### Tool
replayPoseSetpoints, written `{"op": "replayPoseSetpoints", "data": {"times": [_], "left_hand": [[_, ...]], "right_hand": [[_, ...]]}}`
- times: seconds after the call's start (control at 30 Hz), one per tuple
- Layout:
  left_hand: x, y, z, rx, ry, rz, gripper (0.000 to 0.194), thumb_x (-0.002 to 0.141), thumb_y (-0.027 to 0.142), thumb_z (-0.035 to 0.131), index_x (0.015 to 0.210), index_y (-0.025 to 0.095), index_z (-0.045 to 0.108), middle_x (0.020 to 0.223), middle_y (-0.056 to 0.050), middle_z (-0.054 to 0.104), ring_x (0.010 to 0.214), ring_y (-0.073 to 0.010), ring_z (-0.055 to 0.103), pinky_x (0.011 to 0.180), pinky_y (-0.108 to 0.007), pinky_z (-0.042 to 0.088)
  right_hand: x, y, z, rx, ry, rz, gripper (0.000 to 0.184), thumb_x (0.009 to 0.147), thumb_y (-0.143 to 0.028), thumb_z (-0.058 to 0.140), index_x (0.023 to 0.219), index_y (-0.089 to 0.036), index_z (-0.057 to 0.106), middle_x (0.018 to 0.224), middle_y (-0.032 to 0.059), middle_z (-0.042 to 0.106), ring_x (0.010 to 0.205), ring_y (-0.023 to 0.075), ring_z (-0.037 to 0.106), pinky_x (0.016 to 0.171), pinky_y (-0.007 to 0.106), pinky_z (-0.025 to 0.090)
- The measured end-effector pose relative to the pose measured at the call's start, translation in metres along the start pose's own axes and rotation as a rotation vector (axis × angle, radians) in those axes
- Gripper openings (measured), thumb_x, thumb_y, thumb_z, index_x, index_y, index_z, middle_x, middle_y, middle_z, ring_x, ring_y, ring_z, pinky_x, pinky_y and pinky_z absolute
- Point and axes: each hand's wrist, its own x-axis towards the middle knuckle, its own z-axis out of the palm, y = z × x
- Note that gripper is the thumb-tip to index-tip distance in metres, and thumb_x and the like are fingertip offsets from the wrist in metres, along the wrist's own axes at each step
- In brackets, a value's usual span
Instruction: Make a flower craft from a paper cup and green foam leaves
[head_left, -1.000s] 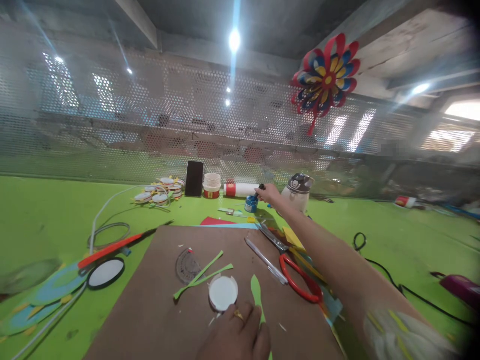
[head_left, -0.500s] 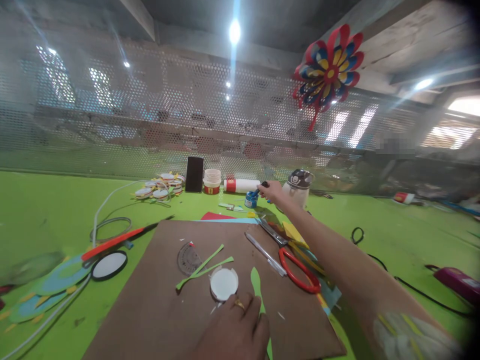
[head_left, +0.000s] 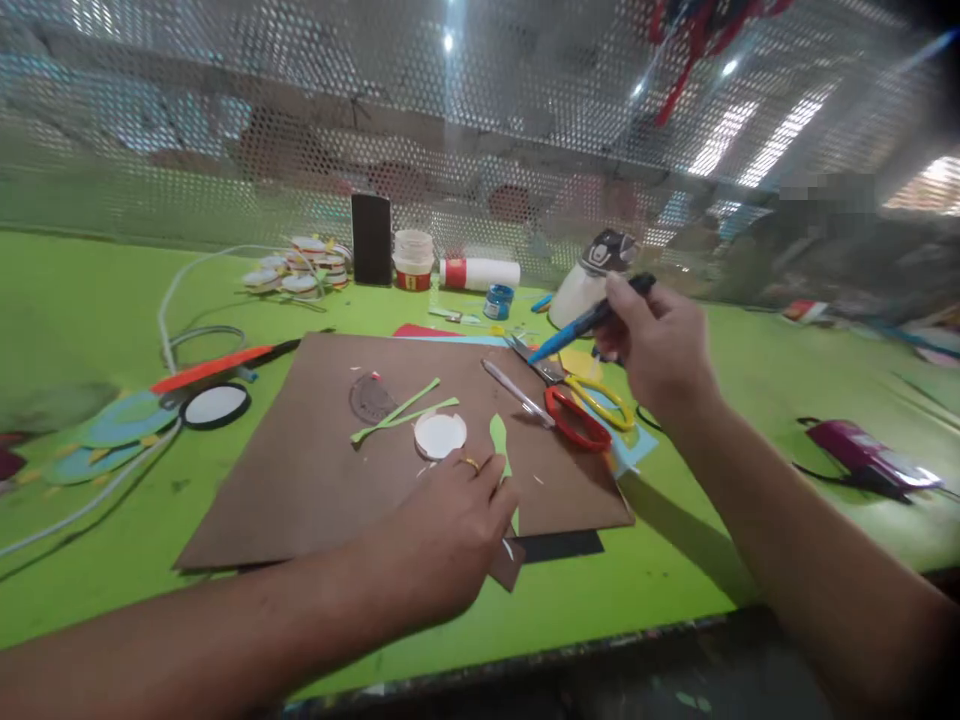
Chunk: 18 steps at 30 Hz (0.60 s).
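Observation:
My left hand (head_left: 459,525) rests on the brown board (head_left: 300,500) with its fingers curled over a green paper strip (head_left: 498,437). The strip's leaf-shaped end points away from me, and part of it is hidden under the fingers. A round white lid (head_left: 440,437) lies just beyond my knuckles. Raised above the board's right side, my right hand (head_left: 667,345) grips a blue pen (head_left: 566,337) with a black end, its blue tip angled down to the left. Below that tip are red-handled scissors (head_left: 577,420) and a clear pen (head_left: 517,392).
A protractor (head_left: 370,398) and crossed green strips (head_left: 405,415) lie on the board. Behind it stand a blue jar (head_left: 498,301), a dark phone-like slab (head_left: 372,240), stacked tubs (head_left: 413,262) and a white bottle (head_left: 480,273). An orange cutter (head_left: 214,370) lies left, a purple device (head_left: 862,455) right.
My right hand has drawn back from beside the blue jar, towards me and to the right, with the blue pen in it. My left hand stays at the green strip. The view has tilted down.

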Motion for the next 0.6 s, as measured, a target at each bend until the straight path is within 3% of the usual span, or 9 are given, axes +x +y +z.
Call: {"op": "replayPoseSetpoints", "data": {"times": [0.1, 0.2, 0.6], "left_hand": [[0.001, 0.001, -0.001, 0.023, 0.013, 0.012, 0.019, 0.085, 0.014, 0.051, 0.103, 0.011, 0.056, 0.110, -0.019, 0.060, 0.106, -0.0312, 0.055, 0.091, -0.050, 0.045], [0.001, 0.001, -0.003, 0.045, 0.026, 0.011, 0.019, 0.085, 0.014, 0.050, 0.103, 0.011, 0.056, 0.110, -0.018, 0.061, 0.105, -0.0308, 0.055, 0.091, -0.051, 0.045], [0.003, 0.003, -0.005, 0.153, 0.097, 0.028, 0.026, 0.085, 0.011, 0.046, 0.104, 0.004, 0.063, 0.108, -0.020, 0.065, 0.101, -0.0323, 0.057, 0.092, -0.049, 0.047]], "right_hand": [[-0.040, -0.003, -0.002, -0.001, -0.116, -0.076, 0.027, 0.083, -0.038, 0.067, 0.064, -0.023, 0.058, 0.048, -0.0038, 0.054, 0.040, 0.0094, 0.046, 0.040, 0.026, 0.037], [-0.060, -0.002, -0.003, -0.058, -0.164, -0.126, 0.016, 0.086, -0.036, 0.064, 0.076, -0.024, 0.062, 0.051, -0.0046, 0.054, 0.040, 0.0097, 0.045, 0.040, 0.026, 0.038], [-0.074, 0.000, 0.000, -0.163, -0.274, -0.226, 0.015, 0.089, -0.027, 0.061, 0.076, -0.019, 0.062, 0.057, -0.0061, 0.056, 0.048, 0.0054, 0.048, 0.046, 0.018, 0.041]]}}
